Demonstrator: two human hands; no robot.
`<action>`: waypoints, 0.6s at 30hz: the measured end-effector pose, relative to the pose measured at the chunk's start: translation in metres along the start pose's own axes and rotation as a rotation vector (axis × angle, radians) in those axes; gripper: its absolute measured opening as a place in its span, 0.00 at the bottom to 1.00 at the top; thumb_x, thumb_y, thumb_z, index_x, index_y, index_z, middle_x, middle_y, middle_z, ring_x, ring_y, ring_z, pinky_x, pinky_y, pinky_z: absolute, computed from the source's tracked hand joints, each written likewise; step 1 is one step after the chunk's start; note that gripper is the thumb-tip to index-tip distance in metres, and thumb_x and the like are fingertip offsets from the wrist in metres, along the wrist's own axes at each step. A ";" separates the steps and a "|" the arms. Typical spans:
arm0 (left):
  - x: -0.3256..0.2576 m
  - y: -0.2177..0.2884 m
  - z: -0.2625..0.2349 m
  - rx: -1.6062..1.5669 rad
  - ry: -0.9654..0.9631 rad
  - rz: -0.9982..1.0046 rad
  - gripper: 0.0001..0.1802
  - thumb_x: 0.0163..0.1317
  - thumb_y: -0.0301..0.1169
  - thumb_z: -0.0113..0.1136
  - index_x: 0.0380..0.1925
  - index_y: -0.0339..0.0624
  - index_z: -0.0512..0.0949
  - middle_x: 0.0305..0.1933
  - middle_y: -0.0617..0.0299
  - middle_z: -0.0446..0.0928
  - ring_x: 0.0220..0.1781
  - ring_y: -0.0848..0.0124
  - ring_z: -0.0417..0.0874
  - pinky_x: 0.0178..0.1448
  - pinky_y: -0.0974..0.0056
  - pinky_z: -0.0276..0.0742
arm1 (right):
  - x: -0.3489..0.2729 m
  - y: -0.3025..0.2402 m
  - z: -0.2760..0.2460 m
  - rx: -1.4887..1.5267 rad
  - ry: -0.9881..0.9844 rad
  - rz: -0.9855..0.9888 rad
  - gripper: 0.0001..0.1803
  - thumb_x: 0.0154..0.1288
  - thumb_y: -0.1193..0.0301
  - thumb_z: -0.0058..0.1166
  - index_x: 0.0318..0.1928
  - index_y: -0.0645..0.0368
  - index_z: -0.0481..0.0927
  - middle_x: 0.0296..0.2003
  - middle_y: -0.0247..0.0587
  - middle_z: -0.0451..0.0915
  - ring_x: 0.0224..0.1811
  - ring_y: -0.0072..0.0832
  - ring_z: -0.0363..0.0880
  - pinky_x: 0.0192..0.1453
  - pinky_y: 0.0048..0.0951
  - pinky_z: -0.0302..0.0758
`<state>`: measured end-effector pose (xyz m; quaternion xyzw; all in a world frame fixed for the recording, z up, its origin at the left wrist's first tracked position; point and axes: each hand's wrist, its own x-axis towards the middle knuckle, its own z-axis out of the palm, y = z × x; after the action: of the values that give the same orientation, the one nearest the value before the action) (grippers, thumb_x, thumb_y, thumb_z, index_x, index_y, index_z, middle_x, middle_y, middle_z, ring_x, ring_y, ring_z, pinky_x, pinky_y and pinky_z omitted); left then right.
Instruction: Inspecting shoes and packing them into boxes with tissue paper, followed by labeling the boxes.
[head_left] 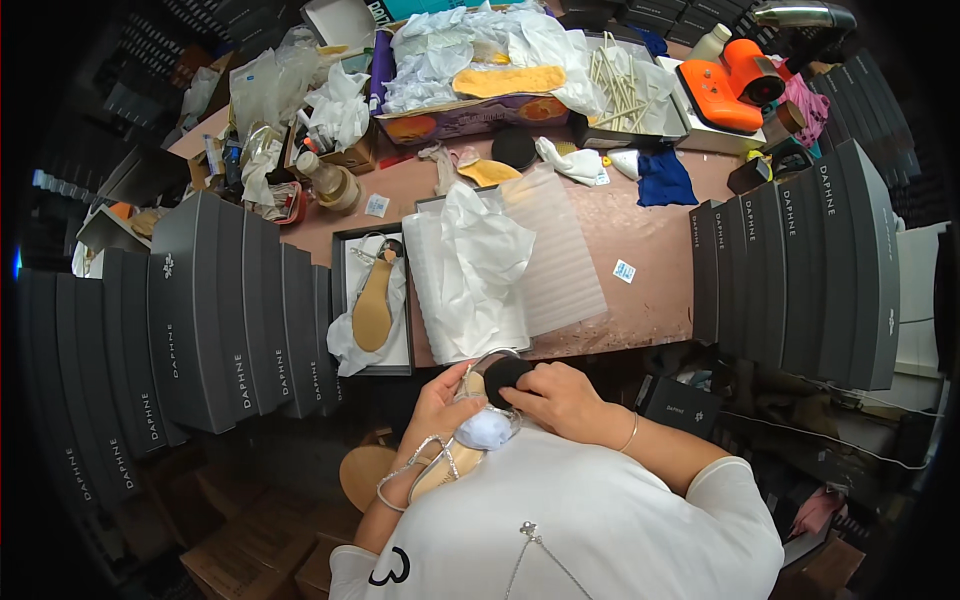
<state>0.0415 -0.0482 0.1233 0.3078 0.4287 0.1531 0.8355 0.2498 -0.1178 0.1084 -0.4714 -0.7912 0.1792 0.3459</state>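
Note:
Close to my body, my left hand (435,408) is closed around a strappy sandal (437,478) with sparkling silver straps. A pale wad of stuffing (485,430) sits among its straps. My right hand (570,402) grips a round black sponge-like pad (506,377) against the upper part of the sandal; the exact contact is hidden by the fingers. A matching-looking sandal (374,305) lies sole up on white paper in an open grey shoe box (405,345), ahead and to the left. Beside that box, crumpled white tissue (475,265) rests on foam sheeting (570,265).
Stacks of dark grey shoe boxes (205,310) stand left and more boxes (815,260) right. At the back are a printed carton (465,122) full of paper, a tray of white sticks (640,135), an orange device (720,95), a jar (330,185) and a blue cloth (665,178).

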 end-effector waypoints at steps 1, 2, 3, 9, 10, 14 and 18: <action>0.000 -0.001 0.001 -0.003 0.014 0.020 0.34 0.56 0.17 0.58 0.64 0.30 0.62 0.54 0.55 0.76 0.53 0.73 0.78 0.58 0.69 0.73 | 0.002 0.005 0.001 -0.039 0.013 0.017 0.16 0.51 0.72 0.57 0.44 0.56 0.80 0.28 0.35 0.70 0.32 0.32 0.72 0.34 0.32 0.68; 0.006 -0.003 -0.002 0.011 0.010 0.007 0.34 0.56 0.18 0.59 0.64 0.30 0.62 0.55 0.54 0.75 0.54 0.72 0.77 0.59 0.69 0.72 | 0.012 0.016 0.003 -0.079 0.026 0.034 0.16 0.51 0.73 0.57 0.44 0.56 0.80 0.28 0.36 0.71 0.32 0.33 0.73 0.34 0.33 0.69; 0.006 -0.005 0.001 -0.011 -0.026 -0.020 0.34 0.56 0.18 0.59 0.64 0.30 0.61 0.56 0.54 0.75 0.55 0.72 0.77 0.60 0.69 0.72 | 0.024 0.027 0.001 -0.116 0.038 0.053 0.16 0.51 0.73 0.56 0.43 0.55 0.80 0.29 0.36 0.72 0.32 0.33 0.73 0.33 0.33 0.69; 0.020 0.019 -0.007 -0.198 0.051 0.135 0.30 0.57 0.19 0.58 0.62 0.30 0.64 0.50 0.53 0.78 0.48 0.69 0.82 0.52 0.66 0.79 | 0.069 0.150 -0.029 -0.298 0.256 0.411 0.20 0.57 0.72 0.60 0.52 0.56 0.78 0.44 0.49 0.77 0.46 0.45 0.76 0.47 0.40 0.73; 0.030 0.017 -0.019 -0.245 0.051 0.210 0.28 0.58 0.19 0.57 0.60 0.31 0.65 0.49 0.53 0.77 0.46 0.67 0.83 0.51 0.63 0.81 | 0.065 0.155 -0.037 -0.452 0.268 0.413 0.24 0.58 0.70 0.60 0.56 0.55 0.74 0.51 0.52 0.73 0.52 0.47 0.72 0.51 0.42 0.70; 0.054 0.014 -0.032 -0.337 0.218 0.492 0.26 0.61 0.21 0.57 0.60 0.34 0.64 0.49 0.55 0.77 0.46 0.70 0.81 0.52 0.65 0.79 | 0.065 0.121 -0.025 -0.032 0.227 0.357 0.38 0.61 0.63 0.61 0.69 0.54 0.59 0.66 0.57 0.58 0.64 0.50 0.64 0.63 0.45 0.65; 0.063 0.003 -0.018 -0.374 0.269 0.608 0.28 0.64 0.25 0.55 0.64 0.36 0.61 0.52 0.57 0.75 0.48 0.73 0.79 0.52 0.67 0.77 | 0.067 0.034 0.019 0.751 -0.095 0.483 0.41 0.58 0.68 0.65 0.69 0.51 0.58 0.69 0.43 0.54 0.64 0.38 0.67 0.58 0.35 0.74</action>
<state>0.0638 -0.0063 0.0773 0.2404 0.3883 0.5086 0.7299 0.2361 -0.0424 0.0998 -0.4755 -0.5536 0.5510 0.4047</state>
